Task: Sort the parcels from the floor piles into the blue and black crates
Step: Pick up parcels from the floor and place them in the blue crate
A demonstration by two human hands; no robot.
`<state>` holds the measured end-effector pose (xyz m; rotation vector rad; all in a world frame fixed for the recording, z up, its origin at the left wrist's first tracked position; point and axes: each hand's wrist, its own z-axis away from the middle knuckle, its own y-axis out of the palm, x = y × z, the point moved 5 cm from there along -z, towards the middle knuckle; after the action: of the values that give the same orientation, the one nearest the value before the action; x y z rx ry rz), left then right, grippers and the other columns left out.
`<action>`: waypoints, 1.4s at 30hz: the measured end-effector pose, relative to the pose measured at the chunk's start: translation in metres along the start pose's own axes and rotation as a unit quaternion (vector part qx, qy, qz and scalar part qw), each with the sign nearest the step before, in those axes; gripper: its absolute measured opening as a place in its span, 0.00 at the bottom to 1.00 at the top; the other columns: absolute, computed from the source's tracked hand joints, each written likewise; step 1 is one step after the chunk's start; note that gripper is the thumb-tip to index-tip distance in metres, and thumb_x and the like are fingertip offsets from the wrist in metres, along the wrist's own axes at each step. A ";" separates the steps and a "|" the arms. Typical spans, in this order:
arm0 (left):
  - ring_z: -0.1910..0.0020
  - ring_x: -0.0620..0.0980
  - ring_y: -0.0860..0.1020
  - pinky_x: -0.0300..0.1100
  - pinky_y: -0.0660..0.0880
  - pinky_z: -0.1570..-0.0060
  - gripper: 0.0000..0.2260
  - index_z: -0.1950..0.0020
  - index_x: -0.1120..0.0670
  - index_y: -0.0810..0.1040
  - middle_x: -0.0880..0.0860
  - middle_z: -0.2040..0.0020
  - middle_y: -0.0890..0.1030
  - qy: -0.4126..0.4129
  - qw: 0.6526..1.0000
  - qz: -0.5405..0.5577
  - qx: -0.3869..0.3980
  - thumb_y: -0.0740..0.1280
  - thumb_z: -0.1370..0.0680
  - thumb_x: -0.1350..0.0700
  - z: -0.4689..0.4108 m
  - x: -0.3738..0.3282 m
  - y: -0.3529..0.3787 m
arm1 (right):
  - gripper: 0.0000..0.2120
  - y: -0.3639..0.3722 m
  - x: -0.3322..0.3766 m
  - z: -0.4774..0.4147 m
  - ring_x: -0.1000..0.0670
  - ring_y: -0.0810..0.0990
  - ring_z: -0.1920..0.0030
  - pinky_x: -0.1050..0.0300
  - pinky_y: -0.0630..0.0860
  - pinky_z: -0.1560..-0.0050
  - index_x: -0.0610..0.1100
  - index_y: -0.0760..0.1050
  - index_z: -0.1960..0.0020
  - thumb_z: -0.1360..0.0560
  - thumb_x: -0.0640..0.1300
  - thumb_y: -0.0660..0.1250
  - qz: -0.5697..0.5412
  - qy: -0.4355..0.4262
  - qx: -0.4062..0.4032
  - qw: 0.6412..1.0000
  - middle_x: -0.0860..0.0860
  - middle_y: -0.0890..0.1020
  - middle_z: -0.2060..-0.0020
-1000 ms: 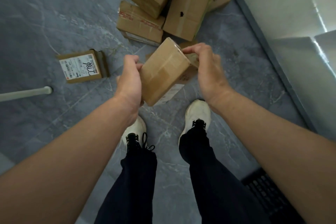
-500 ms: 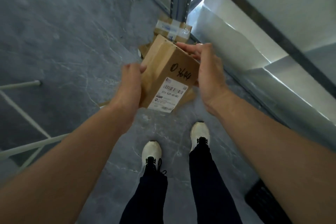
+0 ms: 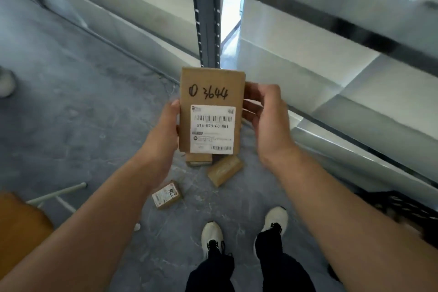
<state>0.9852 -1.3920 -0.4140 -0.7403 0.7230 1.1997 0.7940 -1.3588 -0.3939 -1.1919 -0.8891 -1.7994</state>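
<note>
Head view looks down on two bare arms holding one brown box (image 3: 211, 92) up in front of the person. Left hand (image 3: 166, 130) grips the left edge of the box, with its thumb (image 3: 175, 108) pressed along that side and the other fingers hidden behind the cardboard. Right hand (image 3: 266, 116) is at the right edge, its fingers (image 3: 251, 104) curled and bent toward the side of the box; they look close to the edge, but whether they press on it cannot be told. So the box sits between the two hands, standing up straight with its front toward the camera. On the front is black writing, "0 3644", and under it a white label (image 3: 212, 129) with bar codes and "516 K20 00 081". Far below, on the grey floor (image 3: 71, 106), lie more boxes: a small one with a white label (image 3: 167, 194), a long one (image 3: 225, 169) tilted beside it, and one partly hidden under the held box (image 3: 198, 159). A black crate (image 3: 403, 206) shows at the lower right edge, near the right arm. White shoes (image 3: 211, 234) stand at the bottom. Behind the box rises a grey rack post (image 3: 205, 12).
</note>
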 end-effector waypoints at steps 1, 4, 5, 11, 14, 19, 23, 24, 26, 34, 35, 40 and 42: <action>0.44 0.53 0.80 0.63 0.68 0.29 0.16 0.45 0.37 0.80 0.50 0.51 0.85 0.020 1.000 0.003 0.006 0.53 0.17 0.36 0.014 -0.015 0.002 | 0.22 -0.001 0.019 0.011 0.53 0.87 0.51 0.55 0.80 0.49 0.48 0.85 0.48 0.14 0.53 0.53 0.012 -0.012 -0.005 1.000 0.51 0.90 0.54; 0.44 0.55 0.80 0.60 0.74 0.33 0.12 0.43 0.40 0.72 0.50 0.50 0.82 0.085 0.996 0.014 0.016 0.51 0.15 0.39 0.052 -0.060 0.011 | 0.22 -0.001 0.075 0.045 0.53 0.86 0.46 0.53 0.79 0.45 0.53 0.84 0.50 0.15 0.59 0.52 0.070 -0.050 0.007 0.996 0.54 0.89 0.52; 0.42 0.56 0.80 0.59 0.75 0.35 0.12 0.43 0.41 0.72 0.51 0.49 0.81 0.098 0.995 0.020 0.016 0.51 0.14 0.41 0.066 -0.074 0.015 | 0.23 -0.004 0.092 0.056 0.55 0.86 0.49 0.52 0.79 0.46 0.54 0.83 0.52 0.13 0.57 0.51 0.085 -0.063 0.010 0.994 0.56 0.89 0.54; 0.48 0.52 0.83 0.51 0.81 0.51 0.12 0.45 0.49 0.73 0.48 0.51 0.84 0.160 0.987 0.030 0.021 0.53 0.13 0.45 0.151 -0.142 0.047 | 0.26 -0.040 0.185 0.121 0.62 0.80 0.66 0.54 0.77 0.55 0.61 0.82 0.61 0.12 0.52 0.51 0.124 -0.129 0.015 0.984 0.60 0.82 0.69; 0.50 0.51 0.84 0.47 0.81 0.56 0.12 0.44 0.55 0.77 0.49 0.51 0.86 0.207 0.978 0.026 0.016 0.58 0.14 0.49 0.198 -0.173 0.062 | 0.23 -0.070 0.220 0.156 0.63 0.82 0.65 0.56 0.80 0.56 0.55 0.83 0.51 0.11 0.49 0.50 0.127 -0.149 0.012 0.981 0.57 0.85 0.64; 0.49 0.52 0.85 0.48 0.81 0.46 0.13 0.48 0.50 0.86 0.50 0.52 0.88 0.271 0.962 -0.005 0.021 0.62 0.15 0.49 0.278 -0.218 0.092 | 0.23 -0.122 0.274 0.215 0.64 0.82 0.64 0.71 0.77 0.64 0.55 0.83 0.47 0.10 0.47 0.49 0.108 -0.197 -0.006 0.974 0.55 0.86 0.63; 0.56 0.49 0.86 0.47 0.83 0.52 0.13 0.49 0.53 0.86 0.50 0.55 0.88 0.300 0.952 -0.005 0.062 0.62 0.15 0.53 0.326 -0.251 0.123 | 0.21 -0.152 0.317 0.251 0.64 0.84 0.61 0.70 0.77 0.64 0.57 0.81 0.42 0.10 0.50 0.48 0.127 -0.233 -0.052 0.963 0.63 0.86 0.61; 0.55 0.50 0.87 0.47 0.84 0.53 0.13 0.47 0.54 0.86 0.51 0.55 0.88 0.309 0.948 -0.007 0.076 0.61 0.14 0.54 0.337 -0.258 0.130 | 0.21 -0.158 0.326 0.261 0.63 0.84 0.59 0.67 0.79 0.63 0.57 0.81 0.42 0.10 0.53 0.48 0.133 -0.244 -0.071 0.958 0.63 0.86 0.58; 0.53 0.52 0.87 0.46 0.84 0.54 0.13 0.44 0.55 0.85 0.52 0.52 0.88 0.322 0.941 -0.011 0.102 0.60 0.14 0.54 0.354 -0.271 0.142 | 0.21 -0.168 0.341 0.276 0.58 0.86 0.53 0.57 0.84 0.56 0.59 0.80 0.42 0.14 0.60 0.48 0.135 -0.254 -0.105 0.952 0.61 0.87 0.53; 0.53 0.49 0.87 0.44 0.84 0.56 0.13 0.42 0.48 0.84 0.49 0.53 0.88 0.367 0.904 -0.029 0.219 0.59 0.13 0.52 0.403 -0.307 0.192 | 0.21 -0.218 0.369 0.331 0.51 0.87 0.48 0.50 0.88 0.49 0.59 0.81 0.42 0.13 0.55 0.49 0.096 -0.290 -0.247 0.919 0.54 0.88 0.49; 0.53 0.49 0.87 0.44 0.84 0.55 0.13 0.41 0.49 0.84 0.50 0.52 0.88 0.363 0.900 -0.031 0.240 0.59 0.13 0.52 0.407 -0.306 0.200 | 0.21 -0.224 0.365 0.337 0.50 0.86 0.44 0.46 0.88 0.46 0.62 0.81 0.41 0.15 0.58 0.48 0.091 -0.283 -0.266 0.917 0.52 0.87 0.46; 0.52 0.47 0.86 0.44 0.84 0.54 0.13 0.38 0.46 0.83 0.47 0.51 0.87 0.350 0.884 -0.072 0.301 0.59 0.14 0.50 0.421 -0.281 0.244 | 0.23 -0.258 0.339 0.370 0.45 0.82 0.37 0.37 0.84 0.39 0.63 0.78 0.37 0.20 0.65 0.48 0.096 -0.240 -0.341 0.904 0.46 0.81 0.38; 0.53 0.46 0.86 0.40 0.83 0.60 0.13 0.39 0.46 0.83 0.46 0.52 0.87 0.341 0.882 -0.076 0.317 0.59 0.13 0.51 0.430 -0.269 0.261 | 0.23 -0.272 0.330 0.385 0.45 0.81 0.35 0.36 0.82 0.36 0.64 0.78 0.37 0.20 0.68 0.49 0.092 -0.239 -0.361 0.897 0.46 0.81 0.38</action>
<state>0.7170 -1.1345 0.0182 -0.6336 1.5230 0.4664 0.6210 -0.9791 0.0026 -2.1792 -0.3101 -1.7489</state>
